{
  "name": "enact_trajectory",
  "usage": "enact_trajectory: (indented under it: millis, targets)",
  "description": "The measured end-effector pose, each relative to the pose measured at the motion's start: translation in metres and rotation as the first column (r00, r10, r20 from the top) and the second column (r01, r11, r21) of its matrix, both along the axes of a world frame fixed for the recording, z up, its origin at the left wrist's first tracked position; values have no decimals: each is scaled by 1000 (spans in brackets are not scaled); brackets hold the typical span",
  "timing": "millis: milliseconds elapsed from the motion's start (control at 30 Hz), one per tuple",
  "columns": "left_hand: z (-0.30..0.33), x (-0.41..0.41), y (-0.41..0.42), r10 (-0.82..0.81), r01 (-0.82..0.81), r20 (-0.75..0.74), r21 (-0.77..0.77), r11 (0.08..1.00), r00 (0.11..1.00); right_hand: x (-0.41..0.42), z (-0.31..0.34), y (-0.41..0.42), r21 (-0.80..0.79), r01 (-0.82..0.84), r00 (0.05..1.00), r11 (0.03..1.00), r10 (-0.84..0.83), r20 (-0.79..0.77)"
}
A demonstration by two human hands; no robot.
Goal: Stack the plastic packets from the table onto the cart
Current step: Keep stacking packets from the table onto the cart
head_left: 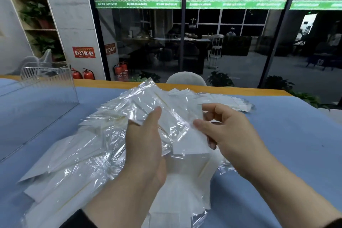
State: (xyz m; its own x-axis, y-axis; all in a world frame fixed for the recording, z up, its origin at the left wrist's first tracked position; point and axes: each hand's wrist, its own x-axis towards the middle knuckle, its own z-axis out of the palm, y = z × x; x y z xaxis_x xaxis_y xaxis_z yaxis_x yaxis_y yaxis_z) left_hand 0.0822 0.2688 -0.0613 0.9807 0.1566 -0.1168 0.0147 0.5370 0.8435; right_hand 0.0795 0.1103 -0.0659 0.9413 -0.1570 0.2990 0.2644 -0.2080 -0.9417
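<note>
Both hands are up over the table (288,126) and working the same bundle. The left hand (146,146) cups a sheaf of packets (174,116) from below, thumb laid along the top, fingers wrapped under the plastic. The right hand (227,131) pinches the sheaf's right edge between thumb and curled fingers. Beneath them a big loose pile (74,163) of clear-wrapped white packets sprawls across the blue cloth, reaching the far edge. A clear box (46,87) stands at the left, apart from the pile. No cart in view.
</note>
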Motion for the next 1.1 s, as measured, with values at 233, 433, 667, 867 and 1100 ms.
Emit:
enact_trajectory:
  millis: [233,433,667,867,1100]
  targets:
    - [12,0,8,0,5,-50,85,996,999,-2,25,-35,148,143,963,979,-172,208]
    - [7,-13,-8,-326,325,-9,103,940,945,-2,12,-17,-70,95,995,993,-94,15]
    - [0,-21,-18,-396,377,32,239,895,918,-3,4,-5,-138,32,999,990,-30,10]
    - [1,-18,-15,-305,291,81,150,945,949,-13,3,-1,-103,-99,995,990,97,-27]
    - [-1,-35,-31,-501,440,221,273,856,837,-64,14,-11,27,-176,982,984,174,68]
